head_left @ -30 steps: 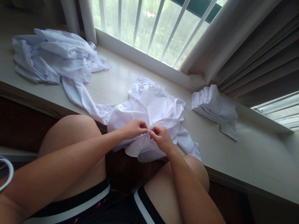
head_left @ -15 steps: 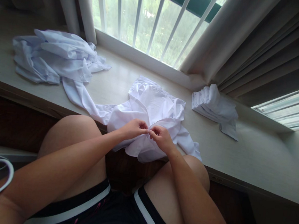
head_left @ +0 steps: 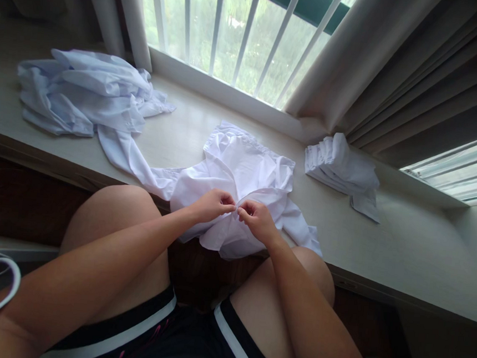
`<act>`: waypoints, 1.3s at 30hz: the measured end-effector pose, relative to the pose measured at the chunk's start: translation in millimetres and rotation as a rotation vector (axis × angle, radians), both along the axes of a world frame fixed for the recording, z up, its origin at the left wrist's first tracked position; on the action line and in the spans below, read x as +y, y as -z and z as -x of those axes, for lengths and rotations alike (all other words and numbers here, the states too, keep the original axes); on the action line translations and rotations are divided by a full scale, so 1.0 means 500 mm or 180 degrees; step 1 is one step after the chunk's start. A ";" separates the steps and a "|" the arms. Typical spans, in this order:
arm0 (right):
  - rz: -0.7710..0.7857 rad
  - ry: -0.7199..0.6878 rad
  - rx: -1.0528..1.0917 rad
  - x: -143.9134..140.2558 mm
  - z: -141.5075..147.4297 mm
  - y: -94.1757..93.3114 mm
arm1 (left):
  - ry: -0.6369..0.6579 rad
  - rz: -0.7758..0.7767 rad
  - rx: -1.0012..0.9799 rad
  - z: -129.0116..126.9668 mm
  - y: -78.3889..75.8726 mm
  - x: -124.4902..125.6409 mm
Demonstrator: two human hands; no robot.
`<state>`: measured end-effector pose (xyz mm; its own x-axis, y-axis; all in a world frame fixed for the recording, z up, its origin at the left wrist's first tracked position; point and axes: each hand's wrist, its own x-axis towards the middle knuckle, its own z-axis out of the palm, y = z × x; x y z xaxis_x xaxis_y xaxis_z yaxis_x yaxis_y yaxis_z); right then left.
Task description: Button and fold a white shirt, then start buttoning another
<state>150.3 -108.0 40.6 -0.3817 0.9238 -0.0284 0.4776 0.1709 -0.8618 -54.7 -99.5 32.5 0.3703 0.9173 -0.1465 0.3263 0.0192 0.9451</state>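
A white shirt (head_left: 243, 171) lies crumpled on the pale window ledge (head_left: 404, 243), its near edge hanging over the front toward my knees. My left hand (head_left: 212, 205) and my right hand (head_left: 255, 218) meet at the shirt's near edge, fingertips almost touching, each pinching the white fabric. One sleeve trails left across the ledge toward a heap of pale blue-white clothes (head_left: 83, 90).
A folded white garment (head_left: 342, 168) sits on the ledge at the right, near the curtain (head_left: 399, 65). A barred window (head_left: 235, 28) runs behind the ledge. My bare knees are under the ledge's front edge. A white cable loop (head_left: 1, 286) is at the lower left.
Both hands stay pinched on the shirt's near edge in the same spot. The view has shifted slightly; nothing else has moved.
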 end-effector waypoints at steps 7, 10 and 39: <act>-0.0069 0.0059 -0.0057 0.003 -0.003 0.000 | -0.0090 0.0044 -0.0018 0.005 -0.008 0.003; -0.0061 0.0044 -0.0039 0.003 -0.004 0.001 | -0.0060 0.0069 -0.0077 0.006 -0.011 0.002; -0.0057 0.0004 0.0030 0.004 -0.005 -0.001 | -0.0009 0.0057 -0.0066 0.004 -0.020 -0.001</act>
<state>152.5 -105.8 40.9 -0.3806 0.9247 -0.0083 0.4696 0.1856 -0.8631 -56.5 -100.0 42.6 0.3708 0.9156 -0.1552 0.3065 0.0371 0.9511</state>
